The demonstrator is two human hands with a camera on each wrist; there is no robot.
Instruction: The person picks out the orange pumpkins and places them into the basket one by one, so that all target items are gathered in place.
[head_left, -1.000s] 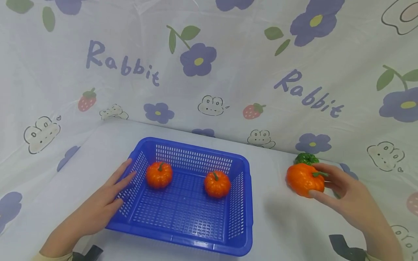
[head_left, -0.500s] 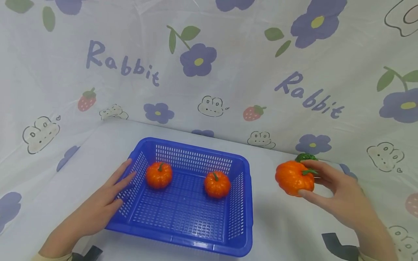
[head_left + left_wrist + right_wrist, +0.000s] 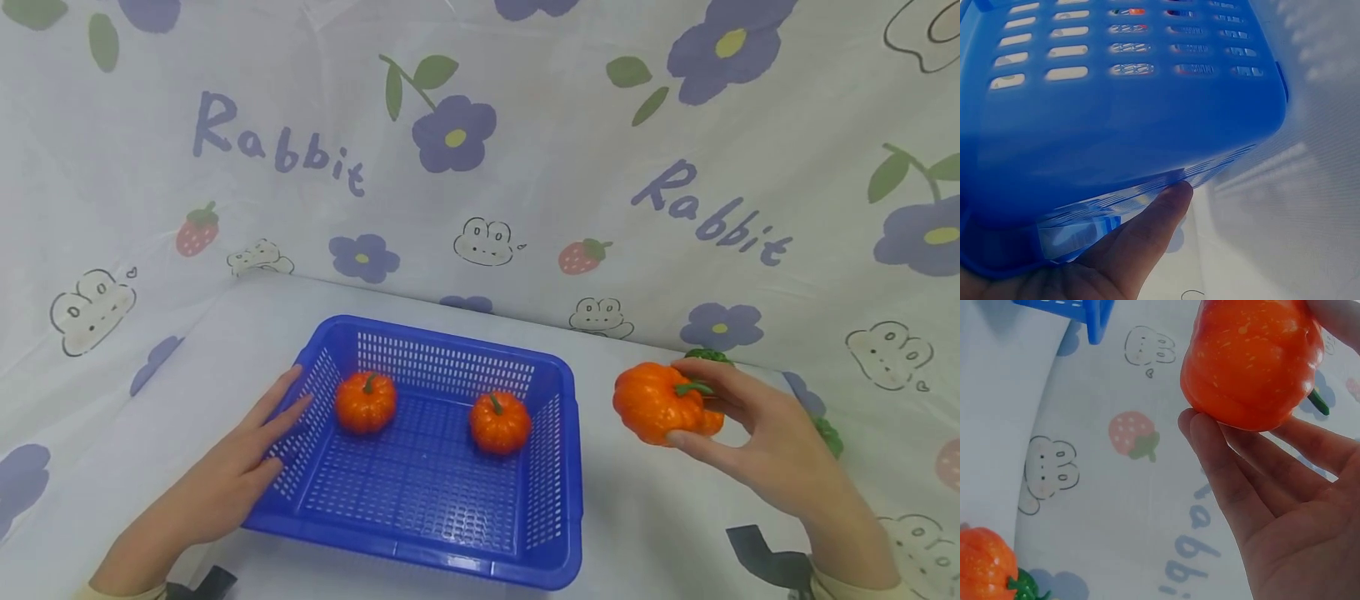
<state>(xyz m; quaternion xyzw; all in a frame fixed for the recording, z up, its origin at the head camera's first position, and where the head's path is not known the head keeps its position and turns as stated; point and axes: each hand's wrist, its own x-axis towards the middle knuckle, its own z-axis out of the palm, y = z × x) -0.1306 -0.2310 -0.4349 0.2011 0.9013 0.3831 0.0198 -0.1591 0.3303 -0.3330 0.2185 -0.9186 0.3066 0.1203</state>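
My right hand (image 3: 765, 442) grips a glossy orange pumpkin (image 3: 648, 404) with a green stem, between the thumb and fingers, to the right of the blue plastic basket (image 3: 408, 550). In the right wrist view this pumpkin (image 3: 1250, 369) is raised, fingertips at its underside. On the basket's left side rests my left hand (image 3: 225, 479), its fingers spread and fairly straight against the rim and wall. One straight finger (image 3: 1154, 237) touches the basket's outside in the left wrist view. Two small orange pumpkins, one at left (image 3: 365, 403) and one at right (image 3: 500, 423), lie inside the basket.
Behind the right hand, another orange pumpkin (image 3: 985, 565) lies on the white table, partly hidden in the head view. Bumpy green things, one behind (image 3: 708, 356) and one to the right (image 3: 828, 436), are mostly covered. A printed cloth (image 3: 555, 158) hangs along the back.
My right hand has moved left with the pumpkin, toward the basket, uncovering another orange pumpkin and a green thing behind it. The left hand and basket have stayed in place.
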